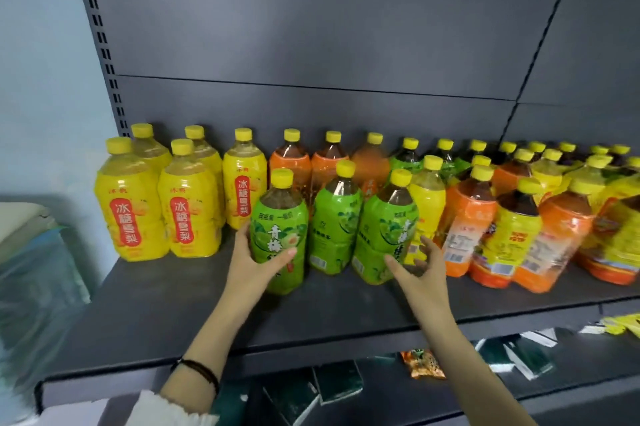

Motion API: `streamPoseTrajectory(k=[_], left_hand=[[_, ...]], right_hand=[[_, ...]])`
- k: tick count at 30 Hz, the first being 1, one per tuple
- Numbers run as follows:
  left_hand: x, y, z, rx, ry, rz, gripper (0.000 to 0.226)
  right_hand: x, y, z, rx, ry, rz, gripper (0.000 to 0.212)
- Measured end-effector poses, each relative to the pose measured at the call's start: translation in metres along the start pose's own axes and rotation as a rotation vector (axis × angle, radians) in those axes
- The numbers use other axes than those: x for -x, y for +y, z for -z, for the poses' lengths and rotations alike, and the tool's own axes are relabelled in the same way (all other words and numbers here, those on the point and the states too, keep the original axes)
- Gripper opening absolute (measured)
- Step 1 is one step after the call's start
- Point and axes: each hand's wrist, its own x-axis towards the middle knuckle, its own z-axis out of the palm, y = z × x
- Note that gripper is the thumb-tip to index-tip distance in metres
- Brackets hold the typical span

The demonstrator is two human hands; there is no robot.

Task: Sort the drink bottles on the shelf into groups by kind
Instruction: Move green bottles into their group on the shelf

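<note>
The left hand, grip clamped, holds the left green bottle on the shelf; the right hand, grip apart, is just beside the right green bottle. Yellow bottles stand far left.

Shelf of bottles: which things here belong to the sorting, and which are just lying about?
Job: green bottles, yellow bottles, orange bottles, shelf, left hand gripping a green bottle, right hand.
Lying about: snack packet, dark boxes below, plastic-covered pile at left.
</note>
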Motion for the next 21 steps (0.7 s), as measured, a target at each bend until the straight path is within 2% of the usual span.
streamPoseTrajectory(k=[5, 7, 12, 21], left_hand=[[0.001, -0.009, -0.014, -0.110, 0.127, -0.041, 0.103], [0.002, -0.011, -0.017, -0.129, 0.133, -0.054, 0.108], [0.004, -0.012, -0.019, -0.194, 0.183, -0.099, 0.104], [0.004, -0.015, -0.018, -0.206, 0.172, -0.121, 0.099]], right_hand=[[-0.026, -0.002, 0.002, -0.028, -0.104, 0.038, 0.090], [-0.030, 0.000, -0.002, 0.012, -0.063, 0.082, 0.089], [-0.036, 0.005, -0.021, 0.081, -0.018, 0.109, 0.093], [-0.049, -0.001, -0.066, 0.080, -0.156, 0.124, 0.086]])
